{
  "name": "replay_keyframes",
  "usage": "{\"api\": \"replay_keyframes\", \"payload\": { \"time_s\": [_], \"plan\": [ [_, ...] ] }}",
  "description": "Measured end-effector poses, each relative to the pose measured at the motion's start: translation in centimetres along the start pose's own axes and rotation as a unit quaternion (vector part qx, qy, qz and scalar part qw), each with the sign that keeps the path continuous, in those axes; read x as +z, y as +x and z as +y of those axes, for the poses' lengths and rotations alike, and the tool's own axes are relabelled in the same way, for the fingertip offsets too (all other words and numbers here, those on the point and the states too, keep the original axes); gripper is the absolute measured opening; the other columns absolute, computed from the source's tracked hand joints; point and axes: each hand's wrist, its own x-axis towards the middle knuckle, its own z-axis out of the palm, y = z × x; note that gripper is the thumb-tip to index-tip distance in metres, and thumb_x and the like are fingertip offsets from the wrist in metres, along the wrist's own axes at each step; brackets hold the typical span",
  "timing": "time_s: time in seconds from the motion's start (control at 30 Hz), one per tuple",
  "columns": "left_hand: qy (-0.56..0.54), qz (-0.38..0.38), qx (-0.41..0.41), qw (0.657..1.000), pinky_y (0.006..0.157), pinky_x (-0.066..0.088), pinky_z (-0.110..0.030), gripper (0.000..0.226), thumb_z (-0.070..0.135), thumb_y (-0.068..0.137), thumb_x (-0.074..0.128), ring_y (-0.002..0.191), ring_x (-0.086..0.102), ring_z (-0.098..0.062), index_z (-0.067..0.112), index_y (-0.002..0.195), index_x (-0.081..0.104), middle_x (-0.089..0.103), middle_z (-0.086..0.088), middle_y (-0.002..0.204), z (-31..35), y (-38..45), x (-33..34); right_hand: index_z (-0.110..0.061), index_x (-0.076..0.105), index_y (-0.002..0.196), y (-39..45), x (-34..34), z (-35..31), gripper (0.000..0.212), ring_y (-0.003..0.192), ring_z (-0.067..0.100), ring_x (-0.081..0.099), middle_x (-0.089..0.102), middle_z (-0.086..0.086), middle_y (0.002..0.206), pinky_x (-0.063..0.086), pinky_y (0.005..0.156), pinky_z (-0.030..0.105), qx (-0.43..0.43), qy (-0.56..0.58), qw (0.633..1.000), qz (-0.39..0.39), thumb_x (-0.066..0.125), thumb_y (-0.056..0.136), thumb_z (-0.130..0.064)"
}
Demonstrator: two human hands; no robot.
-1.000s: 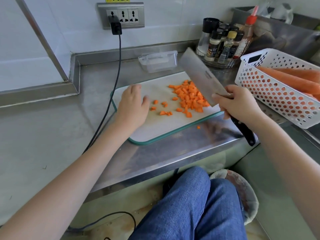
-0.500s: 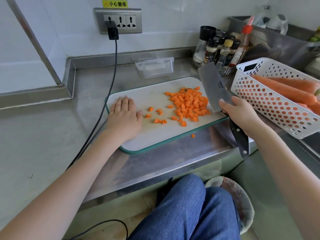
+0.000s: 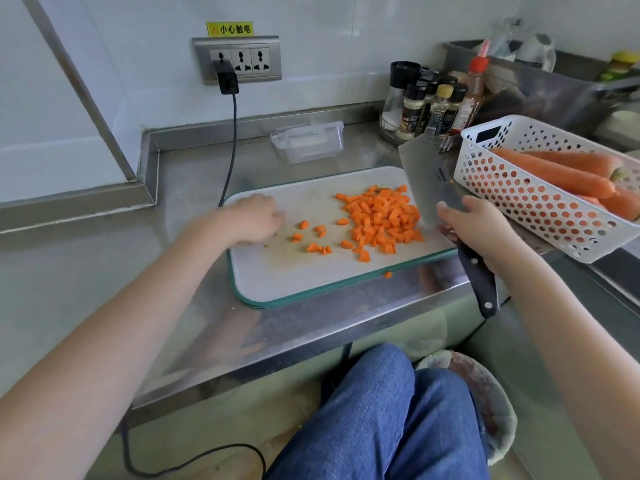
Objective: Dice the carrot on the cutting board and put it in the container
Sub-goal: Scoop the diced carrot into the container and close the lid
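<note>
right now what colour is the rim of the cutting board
Teal green, around a white top: the cutting board rim shows best in the head view.

The right hand (image 3: 479, 230) grips a cleaver (image 3: 429, 183) beside the diced carrot (image 3: 381, 216) on the cutting board (image 3: 277, 271), while the blurred left hand (image 3: 252, 220) rests at the board's left edge.

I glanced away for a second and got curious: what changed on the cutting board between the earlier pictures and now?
The left hand, flat on the white green-rimmed cutting board before, is now blurred in motion toward the scattered orange carrot bits. The right hand keeps gripping the broad steel cleaver, swung from over the diced carrot pile to its right edge. Pile and clear lidded container stayed put.
</note>
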Motion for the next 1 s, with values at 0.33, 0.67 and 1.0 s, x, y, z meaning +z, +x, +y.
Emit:
{"api": "replay_keyframes", "payload": {
  "time_s": [0.33,0.67,1.0],
  "plan": [
    [-0.15,0.188,0.059,0.969,0.1,0.033,-0.032,0.056,0.029,0.093,0.055,0.128,0.04,-0.03,0.003,0.138,0.035,0.04,-0.019,0.142,3.6,9.9,-5.7,-0.009,0.06,0.106,2.0,0.8,-1.8,0.028,0.091,0.027,0.065,0.067,0.007,0.094,0.054,0.087,0.048,-0.02,0.07,0.997,0.038,0.051,0.096,-0.034],
    [-0.176,0.282,0.106,0.937,0.074,0.042,-0.026,0.02,0.001,0.082,0.061,0.082,0.061,-0.02,0.009,0.099,0.069,0.069,-0.008,0.094,1.4,8.4,-2.3,-0.017,0.058,0.105,2.4,1.1,-1.2,0.02,0.094,0.028,0.066,0.067,0.007,0.097,0.055,0.085,0.046,-0.01,0.076,0.997,0.023,0.051,0.097,-0.033],
    [-0.076,0.298,0.116,0.944,0.084,0.042,-0.033,0.023,0.011,0.079,0.066,0.094,0.058,-0.03,0.016,0.1,0.074,0.071,-0.006,0.088,1.1,-1.3,-0.3,-0.014,0.062,0.101,0.2,0.6,-0.3,0.02,0.086,0.024,0.066,0.069,0.007,0.094,0.053,0.085,0.041,-0.024,0.091,0.995,0.023,0.054,0.095,-0.031]
  ]
}}
